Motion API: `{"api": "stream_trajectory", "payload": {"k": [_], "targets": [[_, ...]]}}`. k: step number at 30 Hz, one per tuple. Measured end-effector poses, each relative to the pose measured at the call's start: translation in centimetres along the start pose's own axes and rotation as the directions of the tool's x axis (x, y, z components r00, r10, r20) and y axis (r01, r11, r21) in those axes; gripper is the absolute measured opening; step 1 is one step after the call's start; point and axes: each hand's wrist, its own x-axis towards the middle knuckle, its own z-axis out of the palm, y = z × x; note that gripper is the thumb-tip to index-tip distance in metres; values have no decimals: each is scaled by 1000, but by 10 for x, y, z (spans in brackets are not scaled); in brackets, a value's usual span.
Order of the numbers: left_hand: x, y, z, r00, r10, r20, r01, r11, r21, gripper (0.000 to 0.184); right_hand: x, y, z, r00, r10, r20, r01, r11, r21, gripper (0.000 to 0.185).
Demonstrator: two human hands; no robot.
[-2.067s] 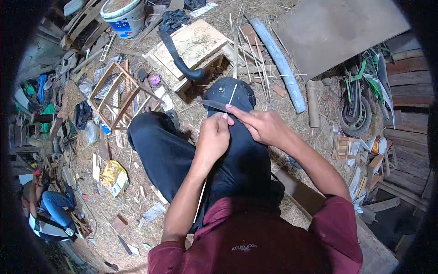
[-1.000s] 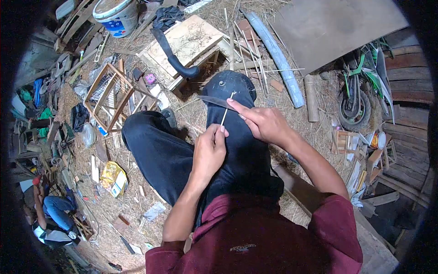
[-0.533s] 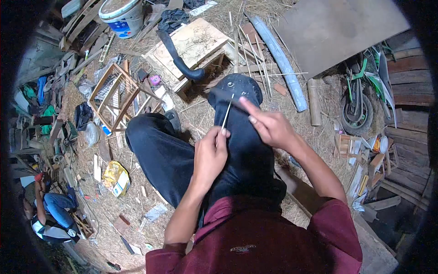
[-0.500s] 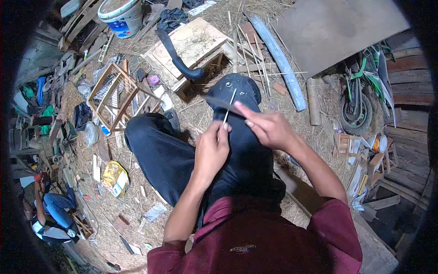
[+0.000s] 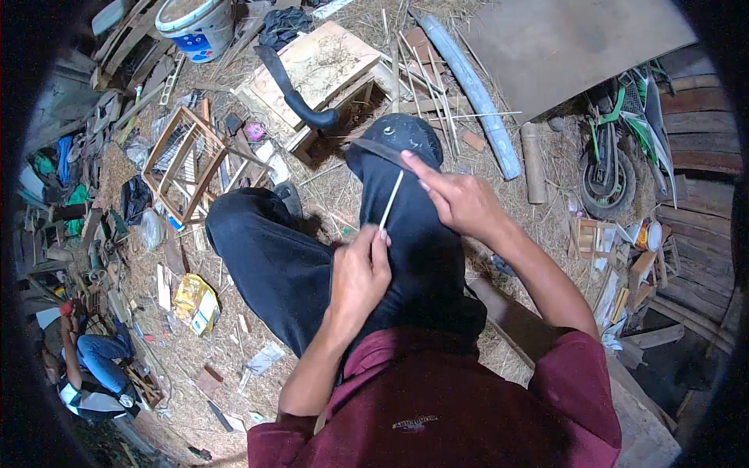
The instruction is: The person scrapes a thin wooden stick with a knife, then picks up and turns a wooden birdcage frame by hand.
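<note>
Pinching a thin pale stick (image 5: 392, 200) near its lower part, the left hand (image 5: 362, 269) holds it up over the raised right knee (image 5: 417, 210), while the right hand (image 5: 468, 204) closes around a knife (image 5: 380, 149), its index finger laid along the blade. The blade crosses close by the stick's far end; whether the two touch, I cannot tell. Judging by how things lie, the work on this piece is under way, not finished: the visible length is already slim and fairly straight, yet stick and blade remain in hand. How the tip is shaped is too small to make out. More loose strips (image 5: 446, 123) lie on the straw beyond the knee, beside a low wooden box (image 5: 324, 64) bearing a machete (image 5: 282, 84).
</note>
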Motion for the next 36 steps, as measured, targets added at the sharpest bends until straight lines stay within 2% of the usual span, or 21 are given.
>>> {"api": "stream_trajectory", "payload": {"k": [2, 4, 5, 8, 9, 12, 16, 18, 21, 23, 26, 28, 29, 32, 33, 36], "targets": [[-10, 3, -4, 996, -83, 23, 83, 997, 10, 19, 2, -2, -4, 998, 47, -31, -46, 999, 28, 61], [-8, 13, -13, 981, -188, 54, 186, 982, 30, 16, 2, 0, -2, 999, 4, -51, 2, 995, 103, 60], [-2, 9, -10, 993, -116, 13, 116, 993, -5, 17, 0, 1, -1, 998, -33, -58, 40, 992, 118, 60], [26, 16, -4, 998, -48, 39, 48, 999, -20, 17, -3, -3, -5, 996, -85, 10, 84, 993, 85, 59], [33, 11, 4, 999, 38, 9, -38, 998, -44, 17, -4, -6, -7, 995, -87, 48, 84, 994, 65, 59], [34, 5, 11, 998, 57, -18, -58, 998, -31, 20, -1, -8, -7, 999, 4, 46, -6, 999, 54, 58], [10, 3, 1, 1000, 3, 15, -3, 1000, 6, 20, 1, 0, -2, 999, 35, -6, -35, 998, 45, 58], [0, 1, 0, 996, -87, 27, 87, 996, -14, 20, 3, 1, -2, 997, 74, -38, -70, 995, 77, 58], [4, -1, -2, 986, -151, 69, 154, 988, -33, 19, 1, 3, 4, 992, 42, -118, -19, 981, 195, 57], [16, 3, -2, 988, -139, 66, 142, 989, -48, 18, 0, 4, 4, 991, -22, -133, 49, 978, 201, 56], [25, 7, 1, 995, -86, 41, 89, 993, -73, 19, -3, 2, 0, 994, -102, -44, 106, 986, 131, 56], [23, 5, 3, 998, -62, 32, 65, 994, -85, 20, -2, 0, -6, 997, -56, 47, 52, 996, 74, 56], [20, 5, 0, 995, -79, 62, 84, 993, -77, 23, -2, 0, -5, 1000, -11, 19, 10, 998, 63, 56], [-1, 2, -9, 985, -124, 123, 142, 977, -157, 26, 3, 2, -1, 994, 66, -84, -60, 995, 78, 56], [-5, -1, -13, 951, -236, 202, 274, 942, -191, 26, 5, 2, 2, 991, 59, -123, -45, 992, 118, 56], [4, -11, -16, 911, -238, 338, 375, 820, -433, 22, 9, -4, -2, 991, 95, -96, -67, 964, 259, 52]]}}
